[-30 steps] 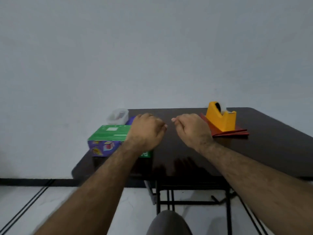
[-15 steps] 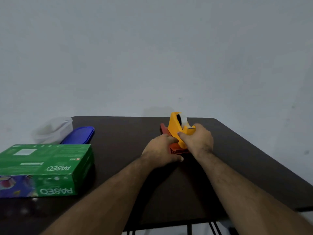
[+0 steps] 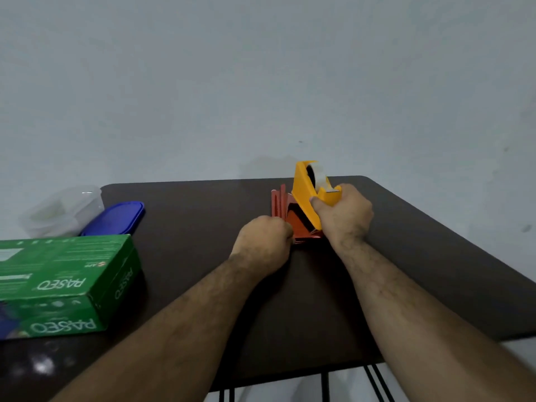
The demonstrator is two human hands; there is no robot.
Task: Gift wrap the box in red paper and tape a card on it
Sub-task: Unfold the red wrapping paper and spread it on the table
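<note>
A dark bench (image 3: 188, 256) is set against a plain pale wall. Nearest, at the left edge, the green box (image 3: 61, 282) is seen lying flat, unwrapped, well apart from the hands. Further in, the left hand (image 3: 262, 245) is curled at the near edge of the folded red paper (image 3: 278, 204), apparently pinching it, though the fingertips are hidden. Just beside it, the right hand (image 3: 343, 216) is wrapped round the front of the yellow tape dispenser (image 3: 307, 195), which is tilted up off the paper. The paper is judged best freed by lifting the dispenser fully clear before the sheet is drawn toward the box, so that nothing is creased or torn. Beyond, at the far left, a blue lid (image 3: 116, 217) and a clear container (image 3: 62, 210) are found. No card can be made out.
</note>
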